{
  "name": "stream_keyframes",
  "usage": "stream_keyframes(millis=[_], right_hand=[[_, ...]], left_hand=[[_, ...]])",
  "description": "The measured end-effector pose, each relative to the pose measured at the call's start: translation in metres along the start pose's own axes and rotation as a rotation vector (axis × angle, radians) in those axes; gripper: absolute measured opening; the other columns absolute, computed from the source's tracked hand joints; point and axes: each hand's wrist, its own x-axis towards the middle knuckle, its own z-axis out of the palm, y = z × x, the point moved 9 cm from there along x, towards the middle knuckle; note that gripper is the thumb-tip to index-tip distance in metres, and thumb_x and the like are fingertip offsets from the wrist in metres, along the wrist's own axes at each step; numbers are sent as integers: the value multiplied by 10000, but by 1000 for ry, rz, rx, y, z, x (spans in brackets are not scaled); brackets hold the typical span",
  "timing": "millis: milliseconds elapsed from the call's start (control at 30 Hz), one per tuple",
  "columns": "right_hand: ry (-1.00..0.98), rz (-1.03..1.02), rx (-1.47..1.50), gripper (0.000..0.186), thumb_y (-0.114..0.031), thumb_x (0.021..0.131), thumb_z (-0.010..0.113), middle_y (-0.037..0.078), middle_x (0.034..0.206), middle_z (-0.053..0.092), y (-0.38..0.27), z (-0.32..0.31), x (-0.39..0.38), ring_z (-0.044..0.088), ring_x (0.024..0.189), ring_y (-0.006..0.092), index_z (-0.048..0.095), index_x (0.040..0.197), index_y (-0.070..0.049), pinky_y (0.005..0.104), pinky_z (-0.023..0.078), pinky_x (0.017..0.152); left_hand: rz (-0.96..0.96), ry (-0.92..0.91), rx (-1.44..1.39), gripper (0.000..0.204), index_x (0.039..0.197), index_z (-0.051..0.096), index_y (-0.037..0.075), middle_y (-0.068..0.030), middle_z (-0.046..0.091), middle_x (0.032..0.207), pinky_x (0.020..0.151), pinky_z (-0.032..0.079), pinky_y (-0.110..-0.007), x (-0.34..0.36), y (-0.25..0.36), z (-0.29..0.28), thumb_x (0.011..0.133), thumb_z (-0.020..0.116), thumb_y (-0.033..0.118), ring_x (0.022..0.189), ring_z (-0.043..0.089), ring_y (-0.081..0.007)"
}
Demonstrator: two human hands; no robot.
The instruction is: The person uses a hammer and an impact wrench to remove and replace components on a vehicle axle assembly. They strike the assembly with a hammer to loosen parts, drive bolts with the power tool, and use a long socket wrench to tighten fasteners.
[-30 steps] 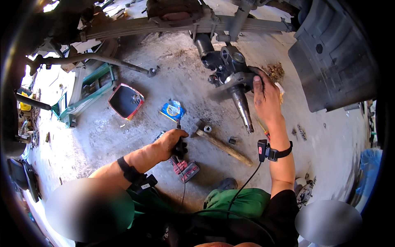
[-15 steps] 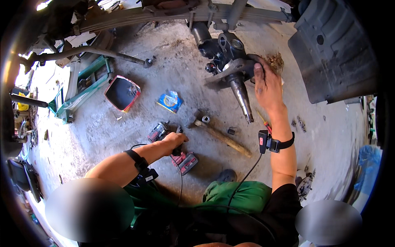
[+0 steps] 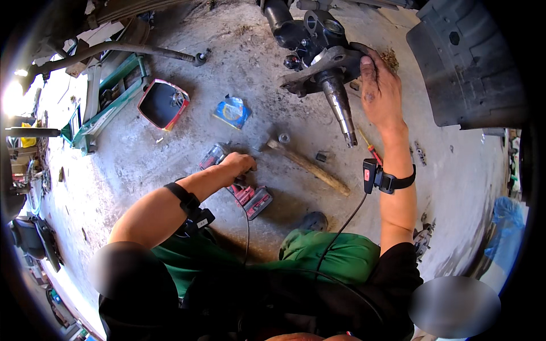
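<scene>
The axle end carries a dark steering knuckle (image 3: 327,62), with a shiny tapered spindle (image 3: 339,108) pointing toward me. My right hand (image 3: 382,91) lies over the knuckle's right arm, fingers wrapped over its edge; the fingertips are partly hidden. Lower left, my left hand (image 3: 239,164) is curled over the middle of a red and black cordless impact wrench (image 3: 244,195) on the floor. The handle runs beneath this hand, which covers part of it. Right of the wrench lie a wooden-handled hammer (image 3: 313,170) and a metal nut (image 3: 284,138).
A red-rimmed tray (image 3: 165,105) with small parts and a blue packet (image 3: 232,112) lie left of centre. Beyond them stands a green jack frame (image 3: 108,111). A screwdriver (image 3: 372,152) lies beside my right forearm. A black mudguard (image 3: 469,68) hangs at the right.
The view has shifted, so the floor items and knuckle all sit higher in the picture. Both hands keep their places, the left on the impact wrench and the right on the knuckle.
</scene>
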Motion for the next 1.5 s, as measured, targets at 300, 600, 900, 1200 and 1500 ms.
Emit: stream_keyframes(millis=[300, 600, 900, 1200, 1500], right_hand=[[-10, -28, -128, 426, -310, 967, 405, 272, 1048, 604, 11, 3, -4, 581, 978, 425, 556, 1153, 42, 425, 441, 876], [-3, -145, -72, 396, -282, 987, 367, 222, 1088, 603, -14, 15, -2, 587, 982, 376, 572, 1126, 28, 376, 443, 881], [48, -150, -174, 416, -313, 969, 416, 219, 1033, 632, 5, 5, -1, 612, 942, 342, 577, 1116, 41, 346, 463, 829], [105, -48, -685, 257, -63, 884, 496, 169, 1071, 632, 153, 2, -37, 625, 923, 303, 591, 1111, 6, 339, 485, 841], [-986, 520, -55, 483, -256, 792, 666, 229, 1065, 611, 139, 195, -203, 588, 999, 360, 525, 1185, -14, 414, 466, 854]], left_hand=[[177, 297, 1283, 685, 1223, 442, -122, -227, 589, 1137, 830, 511, -359, -56, 65, -20, 722, 650, 297, 1063, 595, -302], [-105, 222, 1370, 408, 1134, 649, 111, -75, 605, 1204, 791, 526, -451, -45, 18, -62, 764, 683, 281, 1099, 585, -244], [222, 488, 1312, 360, 909, 654, 17, -183, 671, 884, 652, 525, -450, -106, 109, -101, 805, 585, 354, 804, 667, -331], [66, 476, 1252, 425, 985, 642, -7, -198, 651, 996, 836, 484, -427, -137, 110, -119, 843, 564, 386, 971, 614, -347], [134, 500, 1253, 421, 995, 632, -2, -199, 657, 948, 812, 490, -430, -145, 107, -110, 840, 587, 386, 933, 624, -353]])
